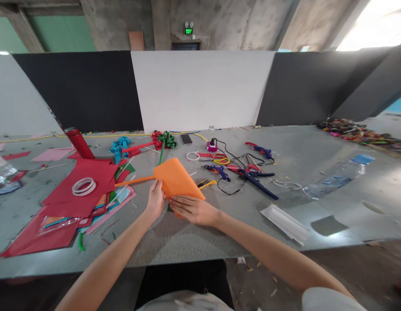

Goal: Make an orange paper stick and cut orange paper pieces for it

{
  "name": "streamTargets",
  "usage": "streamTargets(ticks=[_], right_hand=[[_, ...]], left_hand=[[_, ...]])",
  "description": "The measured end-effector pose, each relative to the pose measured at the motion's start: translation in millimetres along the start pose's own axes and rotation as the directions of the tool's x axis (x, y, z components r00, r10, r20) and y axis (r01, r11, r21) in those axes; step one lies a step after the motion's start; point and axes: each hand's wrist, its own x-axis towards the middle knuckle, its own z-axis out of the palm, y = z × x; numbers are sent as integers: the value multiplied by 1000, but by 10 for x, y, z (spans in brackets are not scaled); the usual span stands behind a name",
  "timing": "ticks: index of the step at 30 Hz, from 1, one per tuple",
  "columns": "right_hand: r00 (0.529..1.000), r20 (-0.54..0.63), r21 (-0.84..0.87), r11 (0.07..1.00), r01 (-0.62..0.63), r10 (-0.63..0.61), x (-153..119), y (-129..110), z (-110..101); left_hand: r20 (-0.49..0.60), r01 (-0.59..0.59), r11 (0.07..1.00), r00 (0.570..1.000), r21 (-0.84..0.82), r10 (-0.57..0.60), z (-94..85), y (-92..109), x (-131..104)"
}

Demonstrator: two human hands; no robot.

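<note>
The person's left hand [157,199] pinched the orange paper [179,176] by its left edge, near the middle of the frame, the thumb [158,186] lying on the top face and the other fingers mostly hidden. The right hand [194,209] lay across the lower edge of the same paper, its fingers [182,203] nearly straight and close together, touching the surface; its thumb was out of sight, so one could not tell whether it gripped from below.

The paper was tilted above the worktop [187,248]. An orange strip [135,180] reached left from beside its edge, and a green strip [162,153] stood above it. Just to its right lay a yellow cutter [206,184], with a blue glue gun [217,169] farther up. Red sheets [62,196] covered the left of the frame.
</note>
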Motion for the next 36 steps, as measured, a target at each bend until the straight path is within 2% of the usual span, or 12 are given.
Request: streamTargets(ticks=[3, 11, 15, 17, 19, 20, 22, 23, 24, 28, 32, 36], right_hand=[[999, 27, 6, 1000, -18, 18, -3, -6, -6], [1000, 18, 70, 997, -19, 17, 10, -5, 19], [997, -73, 185, 982, -20, 35, 12, -5, -18], [979, -164, 264, 962, -73, 119, 4, 4, -64], [890, -293, 366, 901, -232, 349, -5, 28, -104], [789, -357, 439, 836, -330, 499, -8, 47, -117], [506, -412, 633, 638, -438, 757, -8, 96, -125], [390, -372, 739, 523, -425, 843, -6, 124, -124], [320, -291, 830, 404, -383, 902, -3, 151, -122], [286, 31, 974, 35, -223, 958, 15, 220, -148], [233, 88, 987, -53, -151, 968, 30, 218, -201], [226, 107, 989, -80, -125, 968, 28, 214, -200]], left_hand=[[-16, -7, 999, 1000, 39, 8, -27, -10, -4], [49, -214, 933, 977, 290, 209, -51, 16, -19], [138, -388, 799, 920, 459, 367, -75, 90, -24], [178, -434, 766, 900, 474, 399, -77, 137, -38], [211, -447, 767, 894, 460, 395, -71, 175, -60], [230, -450, 771, 893, 451, 387, -65, 188, -73], [275, -461, 778, 886, 426, 374, -50, 197, -103], [300, -468, 781, 880, 413, 368, -41, 194, -120], [327, -475, 783, 873, 402, 362, -32, 188, -137], [379, -486, 763, 862, 426, 337, -10, 161, -195], [347, -473, 740, 876, 477, 336, 1, 186, -228], [361, -478, 752, 870, 454, 335, 26, 248, -247]])
